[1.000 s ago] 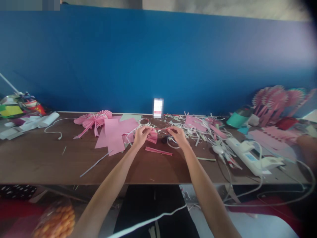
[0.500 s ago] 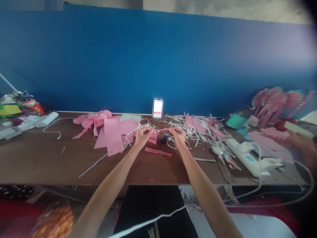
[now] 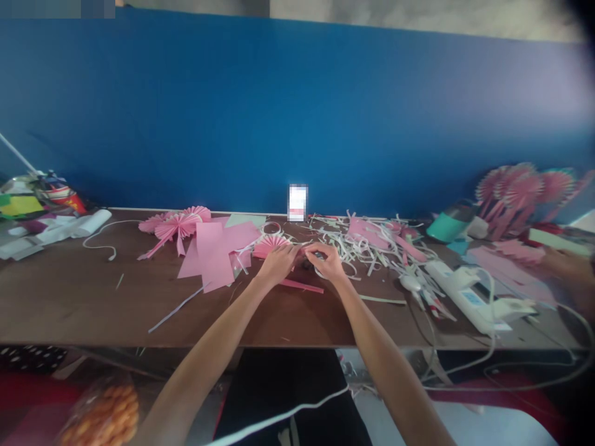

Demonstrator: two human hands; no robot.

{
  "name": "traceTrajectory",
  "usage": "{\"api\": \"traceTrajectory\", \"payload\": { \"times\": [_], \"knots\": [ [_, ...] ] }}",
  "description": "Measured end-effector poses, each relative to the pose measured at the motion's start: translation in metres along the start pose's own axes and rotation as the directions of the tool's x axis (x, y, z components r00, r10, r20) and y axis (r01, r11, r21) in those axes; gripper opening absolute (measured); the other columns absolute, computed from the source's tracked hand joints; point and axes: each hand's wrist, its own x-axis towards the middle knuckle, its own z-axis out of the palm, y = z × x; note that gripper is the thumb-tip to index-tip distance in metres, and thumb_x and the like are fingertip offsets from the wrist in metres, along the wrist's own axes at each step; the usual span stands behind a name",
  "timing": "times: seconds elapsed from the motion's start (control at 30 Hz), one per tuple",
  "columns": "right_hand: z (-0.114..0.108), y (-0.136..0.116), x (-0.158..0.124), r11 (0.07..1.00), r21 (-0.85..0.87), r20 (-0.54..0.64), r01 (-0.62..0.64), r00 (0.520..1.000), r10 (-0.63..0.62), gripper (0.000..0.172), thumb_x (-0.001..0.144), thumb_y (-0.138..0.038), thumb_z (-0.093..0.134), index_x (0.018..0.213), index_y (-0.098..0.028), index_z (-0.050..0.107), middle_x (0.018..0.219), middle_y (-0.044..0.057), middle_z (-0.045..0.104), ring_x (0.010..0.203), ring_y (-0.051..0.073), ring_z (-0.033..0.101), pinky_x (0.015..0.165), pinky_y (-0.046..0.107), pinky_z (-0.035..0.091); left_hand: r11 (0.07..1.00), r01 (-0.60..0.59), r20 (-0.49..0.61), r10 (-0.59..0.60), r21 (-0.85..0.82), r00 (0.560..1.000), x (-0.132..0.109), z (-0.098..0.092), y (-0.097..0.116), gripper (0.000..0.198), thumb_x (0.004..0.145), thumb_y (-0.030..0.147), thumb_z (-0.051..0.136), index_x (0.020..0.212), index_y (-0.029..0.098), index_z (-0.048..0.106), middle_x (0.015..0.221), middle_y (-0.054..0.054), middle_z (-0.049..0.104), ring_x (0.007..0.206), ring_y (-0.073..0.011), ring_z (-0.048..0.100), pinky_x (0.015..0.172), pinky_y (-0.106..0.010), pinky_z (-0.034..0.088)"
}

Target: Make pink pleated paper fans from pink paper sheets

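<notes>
My left hand [image 3: 277, 263] and my right hand [image 3: 326, 260] nearly meet above the middle of the brown table, fingers closed. Between the fingertips a bit of a pink paper strip [image 3: 302, 249] shows; most of it is hidden by the fingers. Right thumb and forefinger are pinched together. Just behind my left hand lies a pleated pink paper fan [image 3: 271, 245], partly covered. A narrow folded pink paper piece [image 3: 304, 286] rests on the table below the hands. Something dark, too hidden to name, lies under my right fingers.
Pink paper sheets [image 3: 214, 254] and fan rosettes [image 3: 179, 226] lie to the left. White paper scraps [image 3: 367, 244] heap to the right, beside a glue gun [image 3: 411, 285] and a white power strip [image 3: 469, 300] with cables. Another person's hand [image 3: 564, 266] is at far right. A lit phone [image 3: 297, 202] stands at the back.
My hands have come together from the two ends of the pink strip, which was stretched between them. My left hand has moved right and turned its back upward. The fan behind shows more.
</notes>
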Motion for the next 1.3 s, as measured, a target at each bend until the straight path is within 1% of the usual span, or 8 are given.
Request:
{"api": "traceTrajectory", "payload": {
  "times": [0.17,0.4,0.57,0.73,0.87,1.1,1.23,1.3],
  "knots": [
    [0.002,-0.002,0.002,1.0,0.009,0.019,-0.028,0.999,0.027,0.017,0.082,-0.035,0.062,0.082,-0.021,0.07,0.087,0.005,0.071,0.082,0.019,0.065,0.075,0.03,0.05,0.985,0.095,0.01,-0.094,-0.145,0.995,-0.003,-0.001,-0.002,0.028,0.099,0.031,0.031,0.109,0.018,0.053,0.1,-0.008,0.063,0.092,-0.021,0.061,0.073,-0.031,0.047],
    [0.002,0.0,0.002,0.982,0.067,-0.07,-0.178,0.981,0.182,0.025,0.081,-0.045,0.063,0.081,-0.02,0.068,0.077,0.004,0.069,0.071,0.018,0.063,0.068,0.03,0.051,0.975,0.033,-0.089,-0.054,-0.219,0.995,0.0,0.001,-0.004,0.026,0.098,0.029,0.035,0.105,0.017,0.057,0.094,-0.008,0.063,0.093,-0.0216,0.058,0.08,-0.033,0.044],
    [0.003,0.004,0.002,0.966,0.166,-0.082,-0.197,0.974,0.213,0.034,0.077,-0.042,0.068,0.104,-0.021,0.066,0.081,0.004,0.07,0.073,0.019,0.066,0.067,0.03,0.052,0.964,0.05,-0.076,-0.072,-0.26,0.994,-0.001,0.002,-0.004,0.026,0.097,0.03,0.037,0.104,0.017,0.058,0.091,-0.008,0.063,0.086,-0.0206,0.059,0.073,-0.03,0.044],
    [0.003,0.006,0.003,0.973,0.143,-0.105,-0.18,0.975,0.196,0.023,0.078,-0.04,0.068,0.087,-0.019,0.07,0.079,0.005,0.071,0.073,0.02,0.067,0.067,0.03,0.053,0.948,0.085,-0.025,-0.097,-0.307,0.995,-0.004,0.003,-0.007,0.027,0.096,0.028,0.037,0.11,0.019,0.058,0.092,-0.006,0.064,0.08,-0.0177,0.06,0.065,-0.026,0.042],
    [0.004,0.007,0.002,0.969,0.156,-0.085,-0.19,0.975,0.205,0.024,0.079,-0.042,0.066,0.086,-0.019,0.07,0.079,0.005,0.071,0.071,0.02,0.067,0.069,0.032,0.054,0.944,0.073,-0.037,-0.089,-0.322,0.995,-0.006,0.005,-0.01,0.028,0.094,0.022,0.04,0.113,0.02,0.059,0.094,-0.005,0.065,0.083,-0.0179,0.061,0.068,-0.026,0.043],
    [0.005,0.01,0.003,0.979,0.089,-0.05,-0.182,0.981,0.187,0.023,0.082,-0.042,0.062,0.086,-0.02,0.07,0.081,0.005,0.071,0.075,0.02,0.067,0.071,0.032,0.053,0.958,0.111,-0.023,-0.121,-0.265,0.992,-0.005,0.005,-0.011,0.03,0.096,0.027,0.035,0.108,0.021,0.062,0.089,-0.005,0.066,0.079,-0.018,0.061,0.064,-0.025,0.042],
    [0.007,0.013,0.003,0.981,0.067,-0.082,-0.18,0.979,0.186,0.023,0.081,-0.043,0.062,0.085,-0.021,0.069,0.081,0.005,0.071,0.075,0.02,0.066,0.071,0.033,0.053,0.963,0.093,-0.039,-0.106,-0.254,0.994,-0.004,0.005,-0.007,0.029,0.096,0.029,0.037,0.113,0.022,0.059,0.091,-0.005,0.065,0.081,-0.0186,0.06,0.064,-0.025,0.041],
    [0.008,0.014,0.003,0.98,0.069,-0.089,-0.187,0.977,0.193,0.024,0.081,-0.043,0.062,0.084,-0.021,0.069,0.081,0.005,0.071,0.075,0.02,0.067,0.072,0.033,0.053,0.968,0.091,-0.039,-0.103,-0.235,0.994,-0.004,0.006,-0.006,0.027,0.096,0.03,0.038,0.111,0.021,0.059,0.092,-0.005,0.064,0.081,-0.0187,0.06,0.063,-0.025,0.04]
  ]
}}
